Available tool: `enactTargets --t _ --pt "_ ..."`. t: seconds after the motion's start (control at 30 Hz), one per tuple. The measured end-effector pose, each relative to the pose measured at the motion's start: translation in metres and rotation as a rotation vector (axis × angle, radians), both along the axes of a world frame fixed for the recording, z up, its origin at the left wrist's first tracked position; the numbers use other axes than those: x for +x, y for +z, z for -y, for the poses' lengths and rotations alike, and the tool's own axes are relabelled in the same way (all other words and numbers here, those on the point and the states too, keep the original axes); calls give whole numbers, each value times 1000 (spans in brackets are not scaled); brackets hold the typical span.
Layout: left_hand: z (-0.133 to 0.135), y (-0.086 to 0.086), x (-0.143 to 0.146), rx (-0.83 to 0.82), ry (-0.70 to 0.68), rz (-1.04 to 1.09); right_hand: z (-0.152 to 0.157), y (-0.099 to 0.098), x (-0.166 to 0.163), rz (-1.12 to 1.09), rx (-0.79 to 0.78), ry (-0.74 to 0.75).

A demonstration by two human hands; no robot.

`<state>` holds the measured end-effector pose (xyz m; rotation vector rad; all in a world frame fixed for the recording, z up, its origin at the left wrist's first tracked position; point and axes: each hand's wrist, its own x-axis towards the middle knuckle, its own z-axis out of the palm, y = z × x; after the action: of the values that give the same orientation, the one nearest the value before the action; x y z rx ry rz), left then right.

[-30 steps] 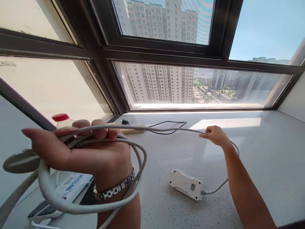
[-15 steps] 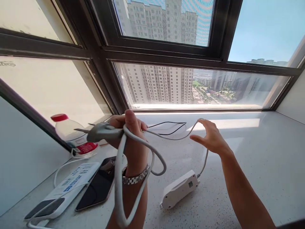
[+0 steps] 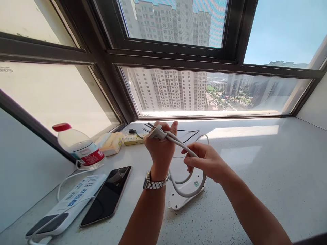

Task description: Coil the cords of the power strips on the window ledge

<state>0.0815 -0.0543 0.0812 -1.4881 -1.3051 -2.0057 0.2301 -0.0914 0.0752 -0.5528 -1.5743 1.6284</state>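
Observation:
My left hand (image 3: 160, 147) grips the coiled grey cable (image 3: 186, 190) just below its three-pin plug (image 3: 156, 131), which points up and to the left. A metal watch sits on that wrist. My right hand (image 3: 204, 160) pinches the same cable a little to the right of the left hand. The cable loops hang down between both hands. Under them, on the speckled white sill (image 3: 255, 177), lies the white power strip (image 3: 182, 199) at the cable's end, partly hidden by the loops and my right hand.
At the left stand a clear bottle with a red cap (image 3: 78, 146), a tissue pack (image 3: 112, 143) and a beige power strip (image 3: 133, 139) with a black cord. A dark phone (image 3: 108, 195) and a white device with a blue label (image 3: 68, 204) lie nearer me. Window frames rise behind.
My hands have come together over the white power strip. The left hand lowered and moved forward with the coil, the right hand closed on the cable, and the loops are now smaller.

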Motion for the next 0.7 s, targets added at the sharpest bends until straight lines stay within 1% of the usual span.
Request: enactTargets --t 0.07,0.13,0.2,0.23,0.3,0.4,0.53,0.63,0.7 --pt "-1 1 -1 -18 -54 -7 -7 5 9 -61 -70 -15" --pt "-3 1 0 -56 -125 -4 -11 10 20 -81 -110 -69" --pt "-4 0 2 -126 -247 20 -12 13 29 -66 -79 -166" --pt "-4 0 3 -160 -318 37 -12 14 33 -53 -26 -237" --pt "-3 -1 6 -215 -445 68 -11 15 38 -17 132 -413" --pt "2 2 8 -317 -583 76 -7 13 39 55 382 -669" --pt "10 7 9 -464 -800 42 -7 8 35 179 664 -893" --pt "13 6 15 -504 -887 75 -10 3 30 238 866 -1063" --pt "12 5 20 -492 -896 135 -11 2 29 226 904 -1124"
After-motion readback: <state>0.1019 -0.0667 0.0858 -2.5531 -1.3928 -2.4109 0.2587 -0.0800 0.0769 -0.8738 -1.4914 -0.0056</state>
